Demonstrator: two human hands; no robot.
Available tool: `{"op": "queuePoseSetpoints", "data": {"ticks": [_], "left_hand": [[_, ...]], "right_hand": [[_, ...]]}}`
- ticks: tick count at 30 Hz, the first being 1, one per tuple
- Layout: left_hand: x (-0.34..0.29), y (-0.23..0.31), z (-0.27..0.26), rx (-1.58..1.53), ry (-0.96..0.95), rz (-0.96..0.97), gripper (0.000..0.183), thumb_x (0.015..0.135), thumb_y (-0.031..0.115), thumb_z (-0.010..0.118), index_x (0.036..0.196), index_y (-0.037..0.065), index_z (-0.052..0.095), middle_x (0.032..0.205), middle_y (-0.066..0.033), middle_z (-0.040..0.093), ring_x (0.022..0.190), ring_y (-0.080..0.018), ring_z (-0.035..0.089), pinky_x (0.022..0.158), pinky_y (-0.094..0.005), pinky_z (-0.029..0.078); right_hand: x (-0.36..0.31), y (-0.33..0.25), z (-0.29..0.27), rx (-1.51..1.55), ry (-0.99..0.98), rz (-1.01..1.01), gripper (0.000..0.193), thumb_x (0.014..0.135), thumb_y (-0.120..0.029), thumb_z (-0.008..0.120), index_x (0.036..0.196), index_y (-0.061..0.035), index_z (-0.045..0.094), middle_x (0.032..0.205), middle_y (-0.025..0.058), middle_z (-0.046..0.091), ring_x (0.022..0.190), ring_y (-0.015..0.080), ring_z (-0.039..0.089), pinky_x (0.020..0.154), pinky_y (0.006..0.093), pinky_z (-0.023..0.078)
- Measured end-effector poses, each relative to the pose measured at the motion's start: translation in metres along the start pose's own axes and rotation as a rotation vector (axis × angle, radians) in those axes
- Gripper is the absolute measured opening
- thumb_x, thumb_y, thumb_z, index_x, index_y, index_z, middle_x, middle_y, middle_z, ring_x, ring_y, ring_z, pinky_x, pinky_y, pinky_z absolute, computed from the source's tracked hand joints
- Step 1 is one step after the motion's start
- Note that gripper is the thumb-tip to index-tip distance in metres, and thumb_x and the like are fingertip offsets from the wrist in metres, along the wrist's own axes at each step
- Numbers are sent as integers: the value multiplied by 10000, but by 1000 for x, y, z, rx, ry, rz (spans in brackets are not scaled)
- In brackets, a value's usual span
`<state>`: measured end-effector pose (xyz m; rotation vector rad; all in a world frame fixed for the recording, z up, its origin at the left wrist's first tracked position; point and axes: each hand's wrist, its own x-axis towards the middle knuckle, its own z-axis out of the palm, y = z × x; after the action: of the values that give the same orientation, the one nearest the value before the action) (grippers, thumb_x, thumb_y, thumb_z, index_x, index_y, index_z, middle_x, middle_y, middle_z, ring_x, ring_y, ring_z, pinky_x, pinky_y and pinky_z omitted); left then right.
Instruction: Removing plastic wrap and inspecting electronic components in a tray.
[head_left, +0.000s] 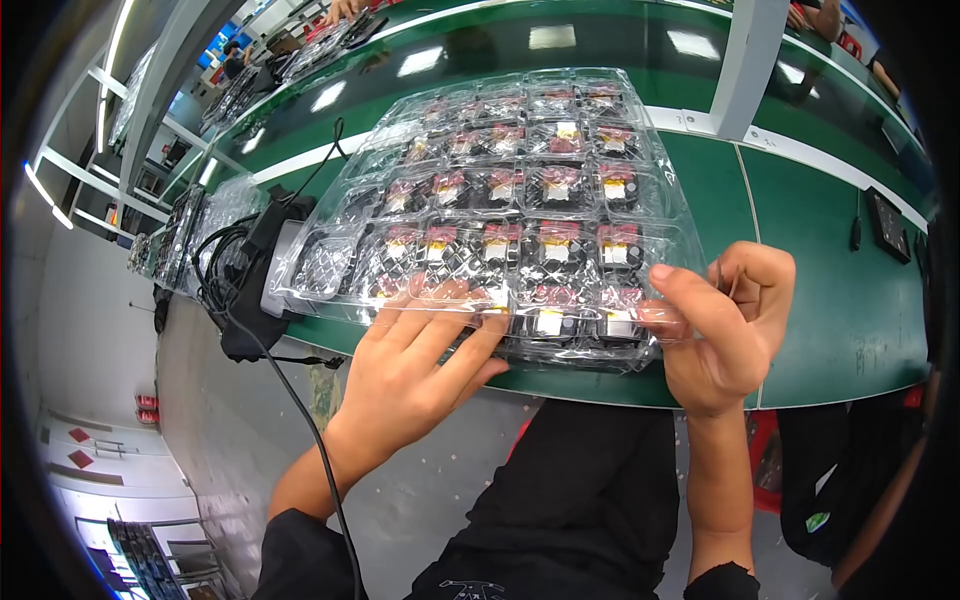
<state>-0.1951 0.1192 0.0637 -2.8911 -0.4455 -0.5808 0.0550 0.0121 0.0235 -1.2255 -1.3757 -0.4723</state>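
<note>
Two bare hands work at the near edge of a clear plastic tray (327,265), which slants across the green worktop (830,335) in front of the person. The right hand (722,325) is clamped on the tray's near right corner, thumb above the plastic and the forefinger partly behind it; the other fingers curl in and hide their tips. The left hand (415,365) lies with its fingers stretched out and close together at the front edge, their ends seen through clear plastic; its thumb is mostly tucked from sight, and I cannot tell whether it grips or only supports.

Rows of small black parts (558,245) with white, yellow and red patches fill most of the compartments, their outlines broken up by glare and overlapping clear layers. The left hand covers some of the front row.

Left of the tray, a black cable (290,395) loops over a dark bulky object (258,250) and runs down past the left forearm, out at the lower edge. A small black device (887,225) lies on the far right. At the top rim, another person's hand (345,10) is cut off by the frame.
</note>
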Motion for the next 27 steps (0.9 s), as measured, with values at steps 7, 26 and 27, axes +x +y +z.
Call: {"op": "queuePoseSetpoints", "data": {"ticks": [7, 26, 27], "left_hand": [[-1, -5, 1, 115, -12, 138, 337, 853, 150, 735, 1185, 98, 754, 1077, -55, 722, 1108, -242, 712, 1013, -453, 546], [0, -8, 7, 172, 23, 274, 393, 806, 72, 689, 1168, -78, 711, 1018, -149, 735, 985, -285, 738, 917, -422, 597], [0, -7, 8, 188, 39, 271, 385, 806, 72, 692, 1160, -77, 715, 1015, -146, 733, 977, -280, 736, 900, -416, 597]], "right_hand": [[-3, -1, -3, 9, -1, 30, 353, 658, -139, 963, 976, -84, 820, 1030, 59, 416, 697, 91, 449, 504, 222, 336], [1, -2, 4, 29, -13, -5, 348, 655, -122, 960, 968, -66, 818, 1001, 53, 416, 662, 90, 449, 511, 230, 331], [1, -4, 4, 30, -14, -4, 348, 655, -122, 960, 968, -66, 818, 1001, 53, 416, 662, 90, 449, 511, 230, 331]]}}
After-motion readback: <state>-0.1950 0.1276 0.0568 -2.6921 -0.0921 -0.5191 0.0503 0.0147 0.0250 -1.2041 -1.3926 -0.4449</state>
